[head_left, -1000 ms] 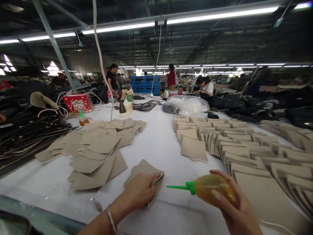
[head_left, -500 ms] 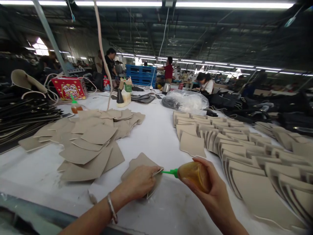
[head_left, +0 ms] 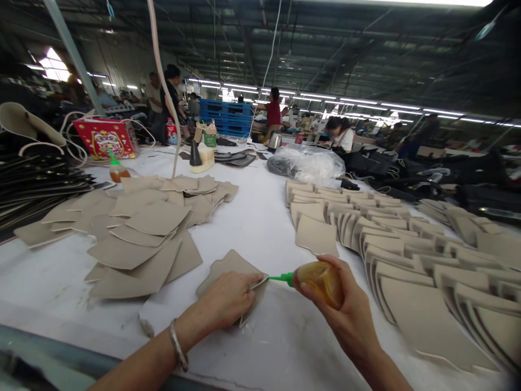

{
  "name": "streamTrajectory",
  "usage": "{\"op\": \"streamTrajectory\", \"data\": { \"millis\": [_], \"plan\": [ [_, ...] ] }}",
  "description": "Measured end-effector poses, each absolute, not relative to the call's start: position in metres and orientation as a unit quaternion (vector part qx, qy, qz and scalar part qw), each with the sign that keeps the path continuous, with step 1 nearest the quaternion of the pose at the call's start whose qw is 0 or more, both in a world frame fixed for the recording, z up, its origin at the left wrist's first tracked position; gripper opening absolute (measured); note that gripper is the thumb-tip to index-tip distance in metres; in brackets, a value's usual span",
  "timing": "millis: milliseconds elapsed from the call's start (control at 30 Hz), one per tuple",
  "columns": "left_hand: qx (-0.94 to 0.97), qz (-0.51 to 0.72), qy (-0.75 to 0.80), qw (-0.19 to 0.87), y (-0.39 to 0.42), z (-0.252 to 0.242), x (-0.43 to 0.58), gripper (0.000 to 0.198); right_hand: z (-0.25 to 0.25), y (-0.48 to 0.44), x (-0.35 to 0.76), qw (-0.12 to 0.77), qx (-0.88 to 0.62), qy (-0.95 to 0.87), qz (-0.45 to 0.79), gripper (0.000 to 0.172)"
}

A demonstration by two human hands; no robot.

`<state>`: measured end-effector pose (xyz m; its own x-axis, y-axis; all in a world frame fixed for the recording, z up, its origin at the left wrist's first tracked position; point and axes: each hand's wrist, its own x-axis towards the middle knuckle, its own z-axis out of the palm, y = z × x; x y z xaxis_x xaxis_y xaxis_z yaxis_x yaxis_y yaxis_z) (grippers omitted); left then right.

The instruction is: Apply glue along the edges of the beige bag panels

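Observation:
Fingers wrapped round a squeeze bottle of amber glue (head_left: 315,281), my right hand (head_left: 345,304) tilts it so that its green nozzle points left. The nozzle tip meets the right corner of a beige, leather-like piece (head_left: 228,264). My left hand (head_left: 234,297), with a silver bangle on the wrist, is closed on that piece near the same corner and covers its middle. To the left lies a loose pile of similar beige pieces (head_left: 138,252). On the right, many more beige pieces (head_left: 423,309) stand in overlapping rows.
A second glue bottle (head_left: 118,169) stands behind the left pile, near a red box (head_left: 106,140). A clear plastic bag (head_left: 309,164) and a kettle (head_left: 275,142) are farther back. Dark stacked goods (head_left: 36,179) flank the white table (head_left: 252,217). Several people are in the background.
The view has tilted down and shifted slightly. Both hands keep about the same pose, with the nozzle still at the corner of the beige piece.

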<state>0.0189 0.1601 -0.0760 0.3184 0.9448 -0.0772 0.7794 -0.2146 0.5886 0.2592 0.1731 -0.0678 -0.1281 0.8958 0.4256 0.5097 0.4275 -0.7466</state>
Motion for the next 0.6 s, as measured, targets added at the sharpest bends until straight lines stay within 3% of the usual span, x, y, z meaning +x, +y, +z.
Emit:
{"op": "streamTrajectory", "data": {
  "millis": [133, 333, 600],
  "plan": [
    [0.764, 0.144, 0.564, 0.276, 0.1599, -0.076, 0.0197, 0.057, -0.0713, 0.1728, 0.2605, 0.44, -0.49, -0.7, 0.277, 0.048],
    [0.765, 0.132, 0.576, 0.257, 0.1568, -0.0739, 0.021, 0.054, -0.0689, 0.171, 0.2624, 0.452, -0.493, -0.703, 0.241, 0.048],
    [0.774, 0.116, 0.583, 0.217, 0.1539, -0.076, 0.0245, 0.048, -0.0723, 0.1767, 0.2657, 0.45, -0.493, -0.673, 0.319, 0.05]
  ]
}}
